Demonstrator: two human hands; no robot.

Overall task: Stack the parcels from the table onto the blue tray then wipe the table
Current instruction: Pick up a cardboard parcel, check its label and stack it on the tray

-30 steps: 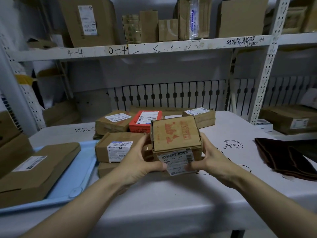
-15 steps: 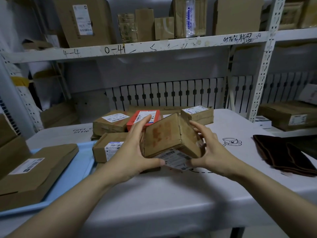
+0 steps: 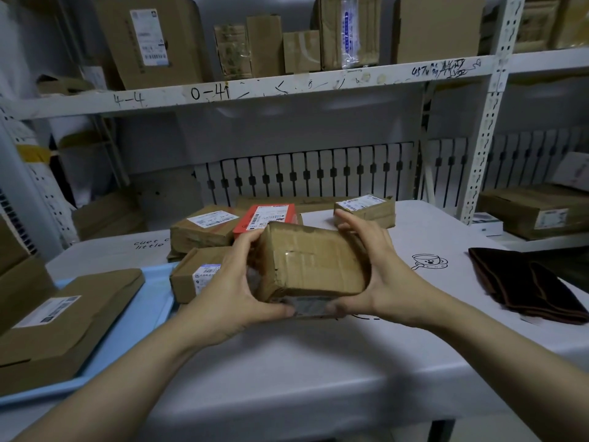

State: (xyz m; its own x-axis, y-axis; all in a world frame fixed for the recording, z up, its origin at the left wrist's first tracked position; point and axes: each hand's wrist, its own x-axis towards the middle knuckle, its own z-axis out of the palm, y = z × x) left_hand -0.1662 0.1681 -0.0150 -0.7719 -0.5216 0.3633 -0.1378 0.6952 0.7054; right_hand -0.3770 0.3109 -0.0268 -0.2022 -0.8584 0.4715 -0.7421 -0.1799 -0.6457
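Fingers of both hands are wrapped round a taped brown cardboard parcel: the left hand cups its left end with the thumb under the near edge, and the right hand clamps the right end, fingertips over the far top corner. The parcel hangs above the near middle of the white table, its taped face up and tilted.

To set it down well, I would level it first, then carry it left with both palms squeezing evenly, since the glossy tape looks slippery. The light-blue plastic tray lies at the near left, and a flat brown cardboard mailer already covers much of it. That broad top seems the steadiest base. More brown parcels and a red-edged box wait farther back, and a dark folded cloth lies at the right.
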